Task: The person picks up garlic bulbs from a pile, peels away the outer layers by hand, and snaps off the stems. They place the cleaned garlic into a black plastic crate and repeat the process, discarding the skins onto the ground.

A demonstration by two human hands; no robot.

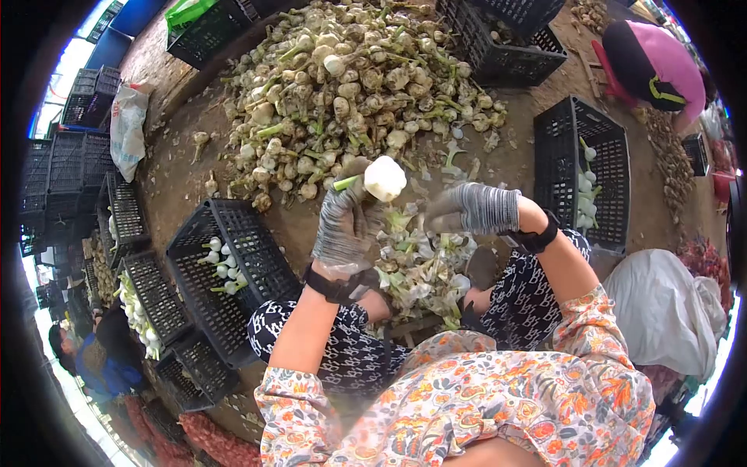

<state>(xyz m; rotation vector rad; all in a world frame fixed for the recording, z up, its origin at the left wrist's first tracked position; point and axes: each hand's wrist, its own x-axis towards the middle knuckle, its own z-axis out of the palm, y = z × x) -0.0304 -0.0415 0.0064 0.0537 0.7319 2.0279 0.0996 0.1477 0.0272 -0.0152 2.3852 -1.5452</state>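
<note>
In my gloved left hand (343, 222) is a peeled white garlic bulb (385, 179) with a short green stem, held up with the bulb above the fingers. My gloved right hand (472, 208) is to the right of the bulb, apart from it. Its fingers stretch toward the left, slightly blurred, and I see nothing in them. Peeled garlic skins (420, 272) lie heaped below, between my feet. Beyond my hands spreads a large pile of unpeeled garlic bulbs (350, 101), some with green stems.
A black crate (272, 253) with several white bulbs stands at my left, another crate (556, 156) with bulbs at my right. An empty-looking crate (513, 70) is beyond the pile. A white sack (661, 303) lies at right. Other people (665, 58) crouch to either side.
</note>
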